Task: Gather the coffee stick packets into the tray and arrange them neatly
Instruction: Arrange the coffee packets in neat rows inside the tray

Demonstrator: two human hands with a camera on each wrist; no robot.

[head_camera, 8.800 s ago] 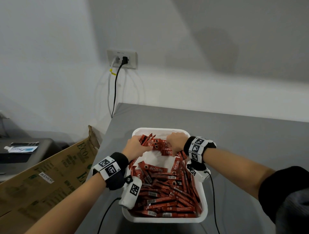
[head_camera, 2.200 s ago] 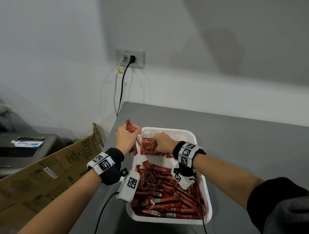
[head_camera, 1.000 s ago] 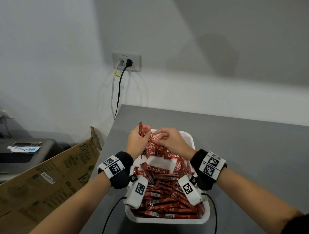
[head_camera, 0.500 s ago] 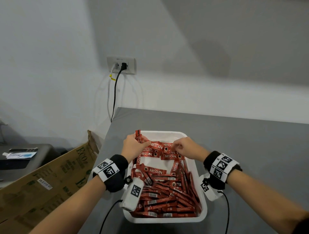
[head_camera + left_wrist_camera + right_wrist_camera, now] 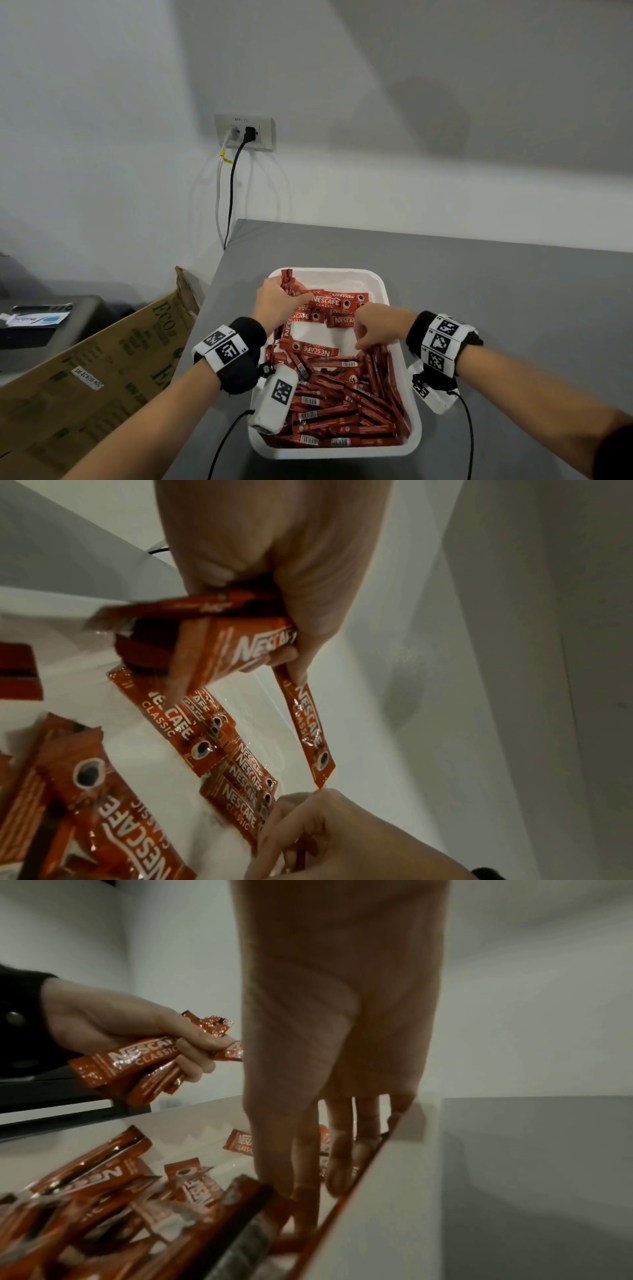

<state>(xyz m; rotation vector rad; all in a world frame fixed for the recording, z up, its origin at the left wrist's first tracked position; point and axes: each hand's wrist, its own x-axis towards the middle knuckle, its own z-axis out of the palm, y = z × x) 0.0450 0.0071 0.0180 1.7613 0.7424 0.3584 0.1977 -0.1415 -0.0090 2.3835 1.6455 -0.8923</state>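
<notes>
**Sorting packets at the far end of the tray**

The left hand, at about 11 o'clock in the white tray, has its fingers curled round a bundle of coffee packets, apparently collecting them so they can be laid down aligned. The right hand, toward 2 o'clock, reaches fingers-down into the loose pile of packets, seemingly picking the next; whether it pinches one I cannot tell.

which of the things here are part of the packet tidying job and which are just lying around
Part of the job: coffee stick packets, white tray, bundle of packets gripped by the left hand, right hand.

Lying about: cardboard box, wall socket, black cable.
</notes>
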